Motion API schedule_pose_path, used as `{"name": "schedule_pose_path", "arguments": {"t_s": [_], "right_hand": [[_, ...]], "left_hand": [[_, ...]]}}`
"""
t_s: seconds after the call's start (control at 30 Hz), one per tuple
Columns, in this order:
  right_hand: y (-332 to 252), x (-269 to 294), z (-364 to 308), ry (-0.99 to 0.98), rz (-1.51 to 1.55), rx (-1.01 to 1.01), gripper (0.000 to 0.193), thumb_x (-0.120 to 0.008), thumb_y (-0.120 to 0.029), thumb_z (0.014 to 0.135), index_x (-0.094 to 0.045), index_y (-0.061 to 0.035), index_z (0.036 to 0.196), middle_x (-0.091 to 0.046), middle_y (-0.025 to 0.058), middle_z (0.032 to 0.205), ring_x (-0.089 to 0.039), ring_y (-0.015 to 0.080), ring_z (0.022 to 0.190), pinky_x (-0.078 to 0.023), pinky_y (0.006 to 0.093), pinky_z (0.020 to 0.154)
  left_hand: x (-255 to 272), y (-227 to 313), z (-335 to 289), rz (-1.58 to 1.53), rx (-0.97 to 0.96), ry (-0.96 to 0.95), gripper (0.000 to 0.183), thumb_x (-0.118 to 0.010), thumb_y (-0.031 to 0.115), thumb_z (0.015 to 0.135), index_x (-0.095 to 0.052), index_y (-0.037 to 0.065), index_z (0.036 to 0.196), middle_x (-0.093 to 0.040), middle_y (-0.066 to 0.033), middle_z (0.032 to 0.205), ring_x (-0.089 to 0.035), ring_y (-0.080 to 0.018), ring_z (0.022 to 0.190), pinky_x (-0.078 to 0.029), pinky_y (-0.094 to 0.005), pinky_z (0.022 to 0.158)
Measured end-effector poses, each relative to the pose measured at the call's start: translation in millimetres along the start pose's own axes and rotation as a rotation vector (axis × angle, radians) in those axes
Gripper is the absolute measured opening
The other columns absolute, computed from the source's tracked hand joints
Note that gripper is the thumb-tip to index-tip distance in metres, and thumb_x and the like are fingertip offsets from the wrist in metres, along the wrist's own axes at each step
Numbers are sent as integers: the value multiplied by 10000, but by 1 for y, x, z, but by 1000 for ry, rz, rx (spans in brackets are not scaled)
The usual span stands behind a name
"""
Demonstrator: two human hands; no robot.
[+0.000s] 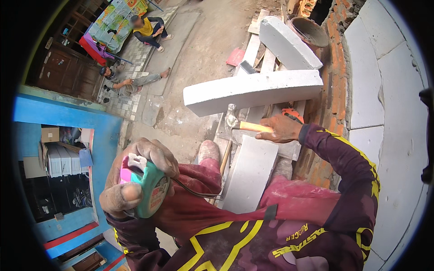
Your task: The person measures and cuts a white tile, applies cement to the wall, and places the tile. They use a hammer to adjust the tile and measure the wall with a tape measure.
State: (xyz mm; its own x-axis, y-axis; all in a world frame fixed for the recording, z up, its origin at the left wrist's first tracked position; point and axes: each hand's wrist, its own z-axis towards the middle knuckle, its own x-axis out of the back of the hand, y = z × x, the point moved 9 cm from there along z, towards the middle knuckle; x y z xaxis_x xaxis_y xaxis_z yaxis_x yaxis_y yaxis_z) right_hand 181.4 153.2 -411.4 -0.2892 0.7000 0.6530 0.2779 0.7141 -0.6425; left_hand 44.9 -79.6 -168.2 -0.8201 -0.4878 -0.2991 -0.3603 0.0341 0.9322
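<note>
My left hand [135, 176], raised close at the left, grips a green and pink tape measure [151, 189] with a dark cord hanging from it. My right hand [282, 128] is closed round the yellow-orange handle of a claw hammer [253, 126], whose metal head points left. Between my legs lies a pale grey lightweight block [252, 174] on wooden planks. Just beyond the hammer a longer block [253, 90] lies across the planks, and another block [289, 43] rests behind it. Beside my right hand is an orange and black tool handle [293, 114], partly hidden.
A wall of pale blocks [366, 99] runs along the right above exposed bricks [339, 67]. A bucket [309, 31] stands at the far right. A wooden stick [225, 158] leans by my left foot. Two people [147, 30] sit on the tiled edge at far left.
</note>
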Motion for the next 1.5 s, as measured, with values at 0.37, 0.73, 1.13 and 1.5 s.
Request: {"name": "schedule_pose_path", "arguments": {"t_s": [0.37,0.73,1.13,1.5], "right_hand": [[-13,-165,-29,-210,-302,538,379,-736,-439,886,-709,-100,1053,-668,161,907,-670,378,874,-523,492,769],[-192,70,-43,522,596,808,224,-679,-84,873,-628,48,1046,-656,222,949,-661,379,904,-520,436,810],[-165,59,-19,156,917,425,182,-765,-135,928,-649,4,948,-673,40,832,-653,90,783,-523,260,680],[163,149,-41,958,1296,-282,210,-713,-72,896,-616,-29,1077,-636,49,846,-605,113,693,-568,299,616]], "left_hand": [[4,-7,6,73,85,77,647,-678,380,837,-473,-29,1294,-592,-194,1015,-606,-278,922,-558,-364,720],[-45,-28,17,481,324,-151,714,-754,175,900,-385,13,1489,-573,-97,1082,-591,-132,894,-500,-272,714],[-9,-63,62,967,456,-439,694,-751,490,895,-541,17,1359,-687,-154,1096,-667,-222,1005,-523,-361,902],[218,-128,148,1043,700,-419,318,-616,290,986,-725,50,1163,-670,-60,1119,-611,-130,1046,-492,-294,933]]}}
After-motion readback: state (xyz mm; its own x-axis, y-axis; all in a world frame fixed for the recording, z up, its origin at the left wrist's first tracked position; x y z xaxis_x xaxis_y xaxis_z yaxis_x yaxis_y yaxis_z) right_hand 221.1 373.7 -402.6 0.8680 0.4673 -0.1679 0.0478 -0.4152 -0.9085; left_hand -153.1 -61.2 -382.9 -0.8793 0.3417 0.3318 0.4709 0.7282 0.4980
